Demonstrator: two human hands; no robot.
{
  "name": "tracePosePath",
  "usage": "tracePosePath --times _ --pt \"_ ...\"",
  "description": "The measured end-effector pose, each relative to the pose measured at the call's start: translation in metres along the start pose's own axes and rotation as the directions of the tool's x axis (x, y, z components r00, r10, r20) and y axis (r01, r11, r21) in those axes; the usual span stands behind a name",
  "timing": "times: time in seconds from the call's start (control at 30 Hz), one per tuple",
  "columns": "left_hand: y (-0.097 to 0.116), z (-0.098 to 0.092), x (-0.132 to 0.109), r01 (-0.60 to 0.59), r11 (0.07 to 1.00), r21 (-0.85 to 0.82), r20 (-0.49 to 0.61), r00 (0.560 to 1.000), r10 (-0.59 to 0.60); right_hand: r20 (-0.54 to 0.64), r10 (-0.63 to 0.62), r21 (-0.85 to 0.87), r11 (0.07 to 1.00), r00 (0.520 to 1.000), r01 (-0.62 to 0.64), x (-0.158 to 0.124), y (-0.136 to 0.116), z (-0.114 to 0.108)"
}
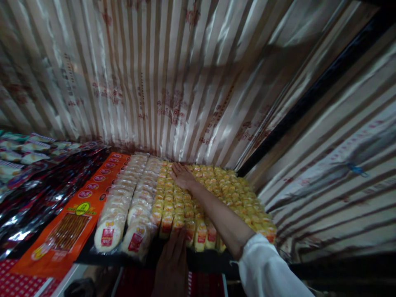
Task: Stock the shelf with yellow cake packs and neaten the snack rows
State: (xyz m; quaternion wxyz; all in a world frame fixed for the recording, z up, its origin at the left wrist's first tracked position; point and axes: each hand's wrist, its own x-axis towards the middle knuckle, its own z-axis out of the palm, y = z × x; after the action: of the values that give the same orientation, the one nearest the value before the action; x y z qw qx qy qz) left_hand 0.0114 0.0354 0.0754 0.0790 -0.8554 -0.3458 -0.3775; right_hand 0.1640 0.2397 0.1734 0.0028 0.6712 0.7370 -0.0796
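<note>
My right hand (182,175) reaches to the back of a shelf and lies flat, fingers together, on rows of small yellow snack packs (229,194). My left hand (172,264) rests flat against the front of those yellow packs near the shelf's front edge, fingers stretched upward. Neither hand grips anything. Left of the yellow packs stand two rows of round white cakes in clear wrappers (130,202).
Orange packets of stick snacks (77,214) lie in a row further left, then dark shiny packets (34,194). Striped foil wrapping (173,74) covers the back and right walls. A dark shelf edge (210,262) runs along the front.
</note>
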Motion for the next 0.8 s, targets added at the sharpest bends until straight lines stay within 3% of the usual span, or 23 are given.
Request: tracePosePath --times 0.13,0.33,0.47,0.8 --pt "0.002 0.000 0.002 0.022 1.000 -0.012 -0.033 0.999 -0.022 -0.026 -0.030 -0.001 1.000 0.999 0.030 0.006 -0.009 -0.007" --pt "0.002 -0.001 0.004 0.008 1.000 -0.007 -0.049 0.999 -0.008 0.015 -0.057 -0.003 0.998 0.998 0.057 0.011 -0.023 0.004" --pt "0.001 0.001 0.003 -0.004 1.000 0.003 -0.073 0.997 0.004 -0.053 -0.025 -0.006 1.000 0.998 0.025 0.013 -0.023 0.001" --pt "0.000 0.005 0.000 -0.016 1.000 -0.019 -0.026 1.000 0.015 -0.019 -0.008 -0.012 1.000 1.000 0.008 0.017 -0.024 0.001"
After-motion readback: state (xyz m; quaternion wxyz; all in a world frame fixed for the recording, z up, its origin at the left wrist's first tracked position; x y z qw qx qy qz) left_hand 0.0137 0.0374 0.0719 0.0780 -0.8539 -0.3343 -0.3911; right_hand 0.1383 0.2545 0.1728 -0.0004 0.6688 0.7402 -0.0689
